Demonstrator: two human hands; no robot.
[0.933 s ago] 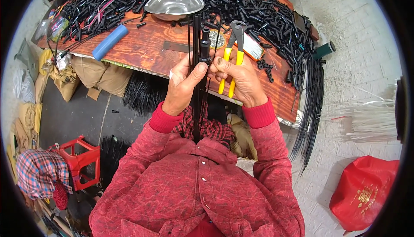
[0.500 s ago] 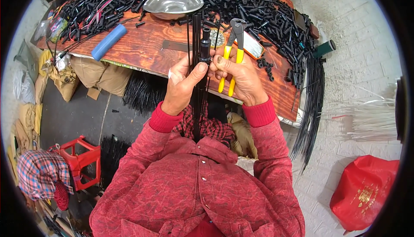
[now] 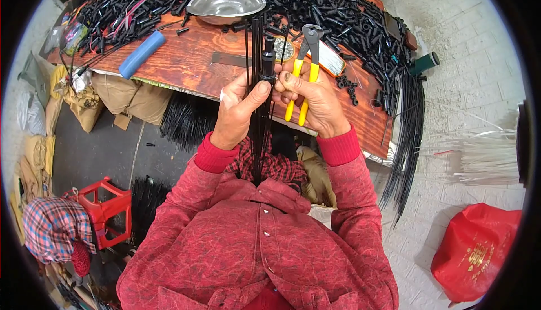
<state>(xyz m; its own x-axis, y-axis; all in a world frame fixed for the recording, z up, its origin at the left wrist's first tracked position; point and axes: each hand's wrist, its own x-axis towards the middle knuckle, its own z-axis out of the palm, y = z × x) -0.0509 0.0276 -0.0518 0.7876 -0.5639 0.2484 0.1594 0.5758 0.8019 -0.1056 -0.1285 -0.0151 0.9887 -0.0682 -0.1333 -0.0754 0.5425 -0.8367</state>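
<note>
My left hand [image 3: 236, 110] is closed round a black stepped tubular fitting [image 3: 269, 56], held upright above the table's front edge. Thin black rods [image 3: 256, 42] stand upright beside the fitting and run down past the hand toward my lap. In my right hand [image 3: 320, 104] are end-cutting pliers [image 3: 309, 42] with yellow grips, jaws pointing up and away from the fitting. The thumb and fingertips of that hand pinch together at the fitting's right side; whether a small piece is between them is hidden.
A heap of black tubular parts [image 3: 349, 25] covers the back of the wooden table [image 3: 186, 62]. A steel bowl [image 3: 226, 3], a dish of small metal pieces [image 3: 285, 49], an orange-edged tray [image 3: 331, 61] and a blue cylinder [image 3: 142, 54] lie nearer. Long black rods [image 3: 403, 141] hang off the right edge.
Almost nothing differs. Both hands keep their hold on the fitting and the pliers in the same place.
</note>
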